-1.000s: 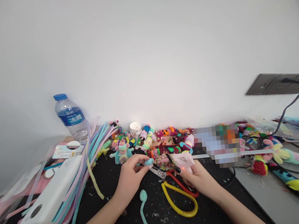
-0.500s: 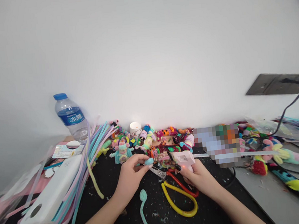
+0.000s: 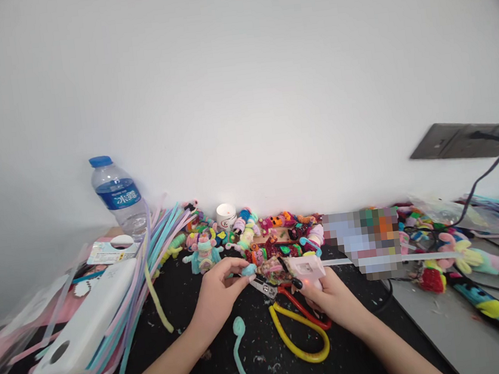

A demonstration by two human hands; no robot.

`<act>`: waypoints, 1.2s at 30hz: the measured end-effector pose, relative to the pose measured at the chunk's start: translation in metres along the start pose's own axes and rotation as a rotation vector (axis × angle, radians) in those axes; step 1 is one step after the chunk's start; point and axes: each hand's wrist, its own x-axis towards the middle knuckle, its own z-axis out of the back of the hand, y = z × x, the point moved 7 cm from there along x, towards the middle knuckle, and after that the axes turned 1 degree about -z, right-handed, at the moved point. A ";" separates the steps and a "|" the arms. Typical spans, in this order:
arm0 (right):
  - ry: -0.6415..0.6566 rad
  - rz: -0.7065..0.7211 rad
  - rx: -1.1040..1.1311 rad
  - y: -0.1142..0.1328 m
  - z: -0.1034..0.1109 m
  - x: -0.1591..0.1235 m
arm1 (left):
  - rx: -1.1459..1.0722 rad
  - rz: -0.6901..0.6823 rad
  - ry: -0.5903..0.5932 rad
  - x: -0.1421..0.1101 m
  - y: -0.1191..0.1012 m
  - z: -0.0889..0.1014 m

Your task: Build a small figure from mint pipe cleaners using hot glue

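Between thumb and fingertips, my left hand [image 3: 222, 286] pinches a small light-blue fuzzy coil [image 3: 250, 269]. My right hand [image 3: 326, 294] is closed around a pale pink glue gun [image 3: 309, 268], its grimy nozzle end pointing left, close to the coil; whether they touch I cannot tell. A long white glue stick [image 3: 337, 261] runs out of its back. Below both hands lie scissors with red and yellow handles [image 3: 300, 332], their blades partly hidden by my left fingers. A light-blue pipe cleaner [image 3: 239, 356] with a coiled tip rests on the black mat [image 3: 207, 369].
Bundled pastel pipe cleaners [image 3: 160, 236] and a white case [image 3: 84, 320] lie at left, before a water bottle [image 3: 117, 193]. Small fuzzy figures [image 3: 202, 249] and a paper cup [image 3: 226, 215] line the wall. Black cables run from a wall socket [image 3: 456, 140] at right.
The glue gun has shifted slightly left, bringing its nozzle nearer to the light-blue coil. My left hand has stayed almost still.
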 end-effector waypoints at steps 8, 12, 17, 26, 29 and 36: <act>-0.034 0.056 -0.104 0.008 0.003 0.000 | 0.016 -0.089 -0.066 0.001 -0.002 0.006; -0.015 0.104 -0.076 0.017 0.000 -0.002 | 0.027 -0.134 -0.056 0.001 -0.006 0.006; -0.049 0.067 -0.064 0.014 0.002 -0.001 | 0.047 -0.166 -0.073 0.001 -0.007 0.008; 0.001 0.088 -0.076 0.015 -0.001 -0.001 | 0.057 -0.177 -0.087 0.001 -0.007 0.008; -0.029 0.091 -0.084 0.017 0.000 -0.001 | 0.058 -0.169 -0.095 0.002 -0.008 0.010; 0.013 0.085 -0.065 0.016 -0.001 -0.001 | 0.044 -0.161 -0.065 0.002 -0.008 0.007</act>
